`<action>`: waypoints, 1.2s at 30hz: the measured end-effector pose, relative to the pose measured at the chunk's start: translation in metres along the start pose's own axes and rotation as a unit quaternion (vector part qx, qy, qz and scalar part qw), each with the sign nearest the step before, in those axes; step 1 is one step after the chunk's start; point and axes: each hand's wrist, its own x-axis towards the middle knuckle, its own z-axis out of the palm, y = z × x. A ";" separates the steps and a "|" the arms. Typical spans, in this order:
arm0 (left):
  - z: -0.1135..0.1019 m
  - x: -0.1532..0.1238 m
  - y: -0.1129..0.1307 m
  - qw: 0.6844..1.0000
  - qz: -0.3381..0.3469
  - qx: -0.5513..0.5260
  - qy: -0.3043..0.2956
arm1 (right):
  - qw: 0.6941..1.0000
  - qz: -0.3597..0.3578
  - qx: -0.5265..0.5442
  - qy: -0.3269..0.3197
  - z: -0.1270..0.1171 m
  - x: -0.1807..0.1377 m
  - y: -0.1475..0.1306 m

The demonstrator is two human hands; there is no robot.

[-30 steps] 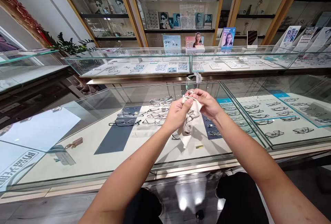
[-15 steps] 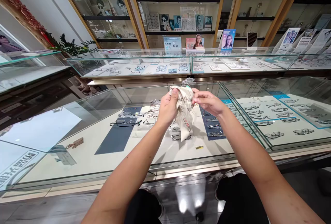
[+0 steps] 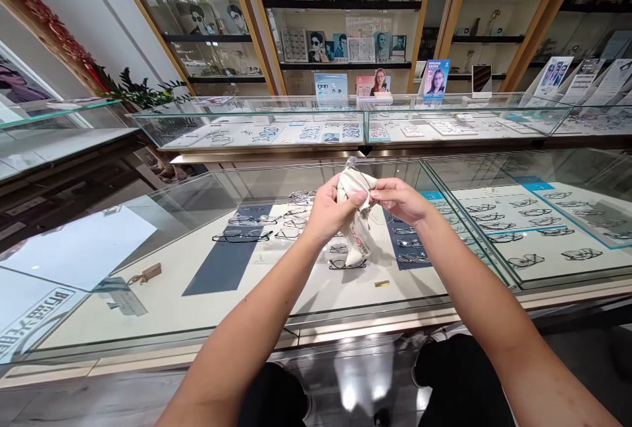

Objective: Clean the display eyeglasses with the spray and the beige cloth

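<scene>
I see spectacles [image 3: 241, 237] inside the glass case [image 3: 269, 289]; above, my left hand [image 3: 326, 213] and right hand [image 3: 399, 199] pinch a pale cloth [image 3: 357, 235], obscuring what's beneath.

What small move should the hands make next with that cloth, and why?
Probably one short, gentle rub with the left thumb. The left hand presses its thumb on the cream cloth, while the right hand appears to pinch the thin-rimmed eyeglasses at the cloth's edge. The cloth hides much of the frame, so light pressure seems wiser.
</scene>
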 end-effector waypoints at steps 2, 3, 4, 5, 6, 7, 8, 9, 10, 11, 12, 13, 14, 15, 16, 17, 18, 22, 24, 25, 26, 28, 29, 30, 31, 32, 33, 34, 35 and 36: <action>0.002 -0.001 0.001 1.000 0.006 0.010 0.012 | 1.000 0.007 -0.007 -0.020 0.003 0.000 0.000; 0.003 -0.001 0.001 1.000 0.012 0.016 0.016 | 0.999 0.008 -0.012 -0.034 0.004 0.000 0.001; 0.004 -0.001 0.001 0.999 0.018 0.020 0.020 | 0.999 0.006 -0.018 -0.048 0.005 0.001 0.001; 0.004 -0.002 0.001 0.999 0.023 0.024 0.024 | 0.998 0.003 -0.023 -0.059 0.006 0.001 0.002; 0.005 -0.002 0.000 0.999 0.027 0.026 0.029 | 0.997 0.000 -0.029 -0.068 0.006 0.002 0.002; 0.004 -0.002 -0.001 0.999 0.031 0.027 0.035 | 0.997 -0.004 -0.036 -0.072 0.006 0.002 0.003; 0.004 -0.002 -0.003 0.998 0.032 0.026 0.039 | 0.996 -0.008 -0.044 -0.074 0.006 0.002 0.002; 0.002 -0.001 -0.004 0.999 0.030 0.024 0.038 | 0.996 -0.012 -0.053 -0.074 0.006 0.002 0.002; 0.001 -0.001 -0.006 0.999 0.025 0.022 0.031 | 0.996 -0.016 -0.059 -0.072 0.005 0.002 0.001; -0.001 0.000 -0.007 0.999 0.019 0.018 0.019 | 0.995 -0.017 -0.062 -0.071 0.003 0.002 0.000; -0.002 0.000 -0.007 1.000 0.012 0.015 0.004 | 0.996 -0.016 -0.060 -0.068 0.002 0.002 -0.001; -0.003 0.001 -0.006 1.000 0.009 0.014 -0.010 | 0.996 -0.015 -0.055 -0.063 0.000 0.001 -0.003; -0.004 0.001 -0.005 1.000 0.009 0.015 -0.020 | 0.997 -0.014 -0.047 -0.054 -0.001 0.000 -0.004; -0.005 0.001 -0.003 0.999 0.011 0.018 -0.026 | 0.998 -0.015 -0.038 -0.044 -0.002 0.000 -0.005; -0.005 0.000 -0.001 0.999 0.013 0.022 -0.029 | 0.999 -0.018 -0.029 -0.034 -0.003 -0.001 -0.005; -0.005 0.000 0.002 0.999 0.013 0.026 -0.031 | 0.999 -0.022 -0.023 -0.027 -0.003 -0.001 -0.006; -0.004 -0.001 0.004 0.999 0.013 0.028 -0.032 | 0.999 -0.026 -0.018 -0.023 -0.003 -0.001 -0.005; 0.000 -0.005 0.007 0.999 0.027 0.035 -0.015 | 0.999 -0.019 -0.018 -0.040 0.000 0.001 0.001; 0.003 -0.006 0.006 0.998 0.044 0.045 0.011 | 0.998 -0.014 -0.022 -0.051 0.003 0.002 0.005; 0.005 -0.006 0.005 0.997 0.055 0.050 0.026 | 0.998 -0.014 -0.027 -0.056 0.005 0.003 0.007; 0.006 -0.006 0.004 0.995 0.065 0.054 0.043 | 0.997 -0.017 -0.034 -0.061 0.006 0.004 0.009; 0.007 -0.006 0.000 0.992 0.083 0.058 0.079 | 0.997 -0.025 -0.046 -0.065 0.008 0.005 0.011; 0.006 -0.006 -0.002 0.990 0.087 0.059 0.093 | 0.996 -0.029 -0.047 -0.063 0.009 0.004 0.011; 0.005 -0.005 -0.005 0.989 0.085 0.059 0.101 | 0.997 -0.035 -0.045 -0.058 0.010 0.004 0.011; 0.004 -0.004 -0.007 0.990 0.082 0.056 0.103 | 0.997 -0.040 -0.040 -0.050 0.010 0.004 0.010; 0.002 -0.003 -0.010 0.991 0.076 0.049 0.097 | 0.998 -0.046 -0.036 -0.039 0.010 0.003 0.010; 0.000 -0.002 -0.011 0.993 0.071 0.040 0.085 | 0.998 -0.051 -0.031 -0.026 0.010 0.003 0.008; -0.001 -0.002 -0.012 0.995 0.068 0.031 0.072 | 0.998 -0.055 -0.027 -0.014 0.010 0.003 0.007; -0.001 -0.001 -0.012 0.996 0.066 0.023 0.059 | 0.998 -0.057 -0.022 -0.003 0.010 0.003 0.006; -0.001 -0.001 -0.010 0.997 0.062 0.019 0.047 | 0.998 -0.058 -0.015 0.006 0.010 0.003 0.005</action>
